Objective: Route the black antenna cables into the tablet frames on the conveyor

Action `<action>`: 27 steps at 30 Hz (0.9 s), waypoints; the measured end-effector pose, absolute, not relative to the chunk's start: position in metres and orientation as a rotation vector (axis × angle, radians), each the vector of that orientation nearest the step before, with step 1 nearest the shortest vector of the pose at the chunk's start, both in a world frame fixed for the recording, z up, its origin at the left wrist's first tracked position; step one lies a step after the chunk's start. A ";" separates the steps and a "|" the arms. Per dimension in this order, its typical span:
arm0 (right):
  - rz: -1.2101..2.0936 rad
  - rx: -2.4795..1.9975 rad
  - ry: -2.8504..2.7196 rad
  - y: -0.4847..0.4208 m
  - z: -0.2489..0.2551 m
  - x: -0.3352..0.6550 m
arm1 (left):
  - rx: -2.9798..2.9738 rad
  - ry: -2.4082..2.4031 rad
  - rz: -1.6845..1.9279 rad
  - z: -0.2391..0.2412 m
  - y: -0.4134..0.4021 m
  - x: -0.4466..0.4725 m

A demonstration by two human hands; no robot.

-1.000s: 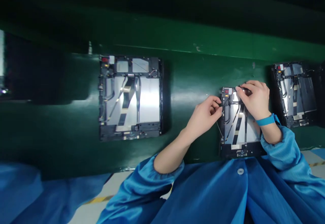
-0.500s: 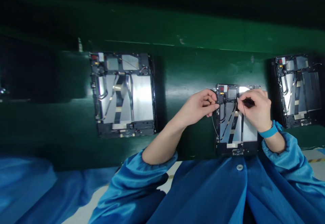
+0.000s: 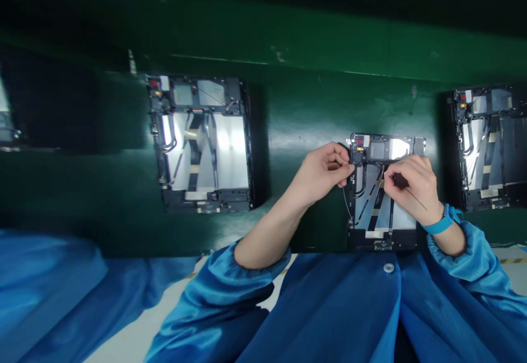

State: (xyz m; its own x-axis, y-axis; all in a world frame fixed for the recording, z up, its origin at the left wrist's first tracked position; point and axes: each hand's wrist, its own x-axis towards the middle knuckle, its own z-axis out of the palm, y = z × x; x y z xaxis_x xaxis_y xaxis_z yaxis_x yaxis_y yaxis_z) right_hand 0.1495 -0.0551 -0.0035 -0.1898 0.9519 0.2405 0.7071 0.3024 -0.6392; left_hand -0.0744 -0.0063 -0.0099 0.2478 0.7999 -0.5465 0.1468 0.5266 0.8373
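An opened black-framed device point(image 3: 382, 204) is laid flat on a green tabletop point(image 3: 296, 113) — its silver inside crossed by dark ribbons point(image 3: 376, 209), a thin wire point(image 3: 345, 200) bowed beside its left edge.

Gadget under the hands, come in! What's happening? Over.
Left hand at left edge of gadget, pale wire below. Right hand over its right half, dark strand showing. Gadget flat on green bench. Right hand hides part of it.

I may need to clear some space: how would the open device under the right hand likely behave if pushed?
The open device would probably slide rather than tip, since it lies broad and flat on the green bench. It is likely fragile: ribbon cables sit exposed on top. The thin wire bowing out past its left edge could snag.
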 end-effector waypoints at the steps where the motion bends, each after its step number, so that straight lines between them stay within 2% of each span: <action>1: 0.523 -1.470 -1.965 -0.055 -0.004 0.150 | 0.951 1.288 0.552 -0.010 -0.006 -0.073; 10: 0.530 -1.426 -2.002 -0.053 -0.007 0.157 | 1.662 1.307 0.256 0.020 0.020 -0.068; 20: 0.581 -1.319 -1.985 -0.054 -0.014 0.164 | 2.122 1.116 -0.078 0.023 0.047 -0.062; 27: 0.600 -1.262 -1.966 -0.054 -0.013 0.166 | 2.334 1.084 -0.368 0.047 0.042 -0.048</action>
